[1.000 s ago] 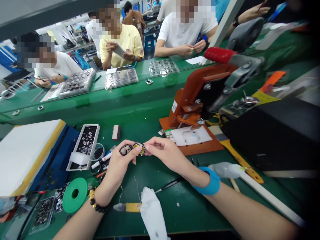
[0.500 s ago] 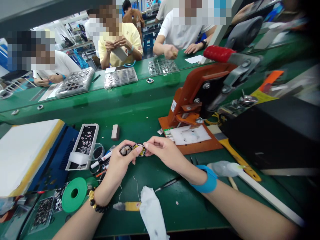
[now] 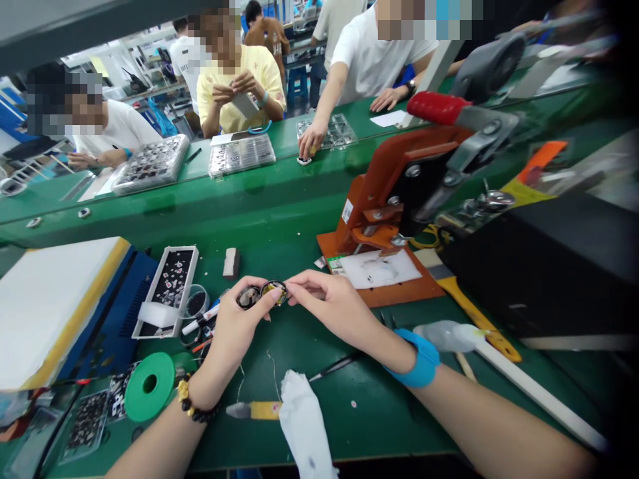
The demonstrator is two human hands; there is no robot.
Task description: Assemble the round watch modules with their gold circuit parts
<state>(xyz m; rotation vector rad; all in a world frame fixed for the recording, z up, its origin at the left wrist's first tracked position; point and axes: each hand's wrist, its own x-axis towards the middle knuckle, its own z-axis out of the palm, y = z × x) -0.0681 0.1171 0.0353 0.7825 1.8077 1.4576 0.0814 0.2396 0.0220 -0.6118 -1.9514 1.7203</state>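
Observation:
My left hand (image 3: 244,316) is closed round a small opened watch case. Its two round black-rimmed halves lie side by side: one half (image 3: 248,298) shows a grey-silver inside, the other half (image 3: 273,293) yellow parts, with my left thumb over it. At the right rim of the yellow half, my right hand (image 3: 324,299) has its thumb and forefinger pinched together. Whatever lies between those fingertips is too small to make out. Below the hands, tweezers (image 3: 334,366) rest on the green bench, partly under a white cloth (image 3: 304,419).
An orange press (image 3: 394,199) with a red handle stands to the right, near a yellow-handled brush (image 3: 479,319). On the left are a white parts tray (image 3: 192,266), a green spool (image 3: 150,386) and a blue box (image 3: 114,306). Co-workers sit across the green bench.
The yellow half has shifted slightly left and up and tilted, with my left thumb moving along. Across the bench, a co-worker's hand has reached down onto a small white-rimmed piece.

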